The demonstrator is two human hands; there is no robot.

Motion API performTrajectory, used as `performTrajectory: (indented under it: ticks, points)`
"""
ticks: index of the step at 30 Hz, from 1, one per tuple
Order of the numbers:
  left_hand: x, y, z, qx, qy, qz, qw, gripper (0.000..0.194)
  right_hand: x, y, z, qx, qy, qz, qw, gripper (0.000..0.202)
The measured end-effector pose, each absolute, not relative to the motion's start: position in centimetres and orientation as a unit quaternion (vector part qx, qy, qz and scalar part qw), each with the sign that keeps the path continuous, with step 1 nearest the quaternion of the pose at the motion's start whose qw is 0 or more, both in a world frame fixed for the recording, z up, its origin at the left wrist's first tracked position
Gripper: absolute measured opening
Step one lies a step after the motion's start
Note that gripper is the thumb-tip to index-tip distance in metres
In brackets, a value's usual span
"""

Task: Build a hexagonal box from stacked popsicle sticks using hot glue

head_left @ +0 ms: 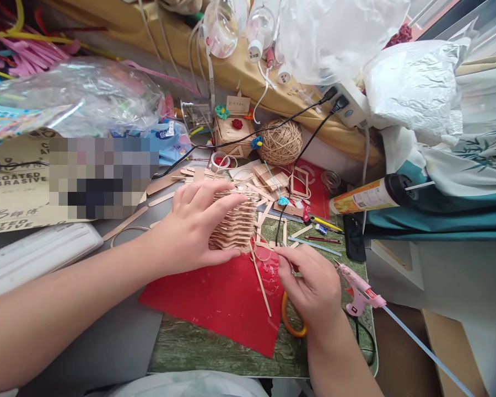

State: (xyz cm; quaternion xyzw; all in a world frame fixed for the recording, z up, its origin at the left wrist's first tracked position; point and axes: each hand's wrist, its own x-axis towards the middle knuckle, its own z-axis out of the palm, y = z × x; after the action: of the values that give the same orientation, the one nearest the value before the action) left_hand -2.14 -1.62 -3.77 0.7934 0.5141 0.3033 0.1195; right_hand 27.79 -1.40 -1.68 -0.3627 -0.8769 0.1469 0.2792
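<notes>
My left hand is spread over a layered box of wooden craft sticks, fingers along its top and thumb at its near side, gripping it. The box stands at the back edge of a red sheet. To its right, my right hand is closed in a pinch on a thin strand of twine that loops toward the box. A slim wooden stick slants down from the box over the red sheet. Orange-handled scissors lie partly under my right hand.
A pink glue gun with a long glue stick rests at the table's right edge. Behind are a ball of twine, loose craft sticks, a decorated box and a paper cup. Black cords cross the table.
</notes>
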Motion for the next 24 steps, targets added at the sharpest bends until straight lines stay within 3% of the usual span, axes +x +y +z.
performTrajectory:
  ticks: [13,24]
  points:
    - [-2.3,-1.6,-3.0,0.798,0.510,0.296,0.124,0.090,26.4,0.5,-2.9,-0.322,-0.877,0.230,0.274,0.028]
    - [-2.0,-1.8,-1.8,0.791,0.521,0.288,0.140,0.083,26.2,1.6,-5.7,-0.350,-0.801,0.381,0.302,0.026]
